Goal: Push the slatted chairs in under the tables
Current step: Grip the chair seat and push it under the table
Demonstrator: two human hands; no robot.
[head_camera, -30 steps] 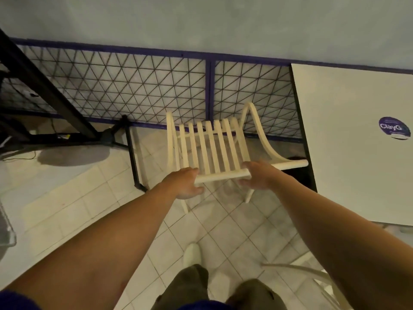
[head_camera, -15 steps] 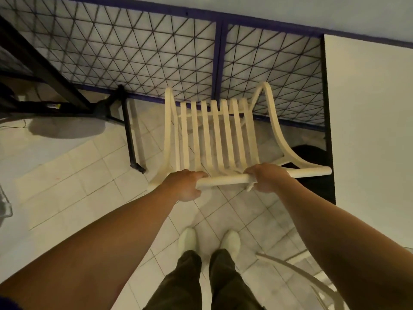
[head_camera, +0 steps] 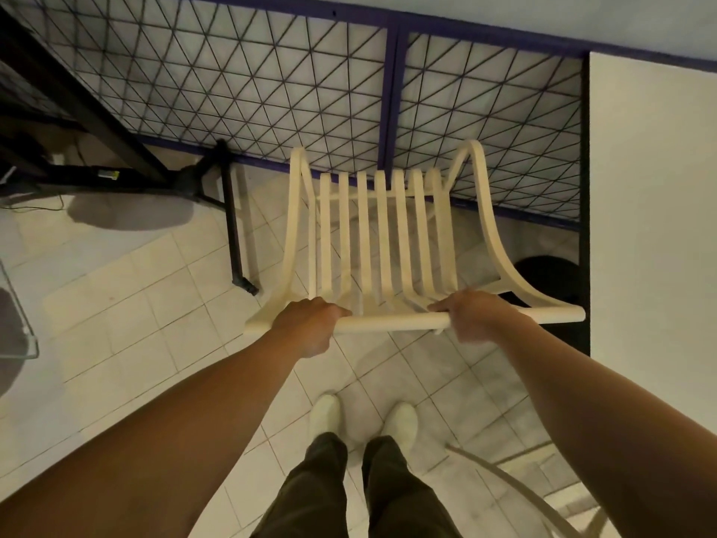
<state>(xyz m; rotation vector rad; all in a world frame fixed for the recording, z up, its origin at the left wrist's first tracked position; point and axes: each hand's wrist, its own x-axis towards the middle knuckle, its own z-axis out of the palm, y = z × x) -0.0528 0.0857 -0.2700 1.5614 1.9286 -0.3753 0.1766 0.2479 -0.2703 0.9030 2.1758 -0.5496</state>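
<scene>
Both hands grip the top rail of the cream slatted chair (head_camera: 384, 242). Our left hand (head_camera: 310, 324) curls round it near the left end, and our right hand (head_camera: 469, 318) wraps it right of centre. The chair stands on the tiled floor facing the black wire-mesh fence (head_camera: 194, 91), just left of the white square tabletop (head_camera: 652, 227), not under it. Risk: its right arm reaches the tabletop edge, so a straight push likely jams there or drives the front into the mesh.
</scene>
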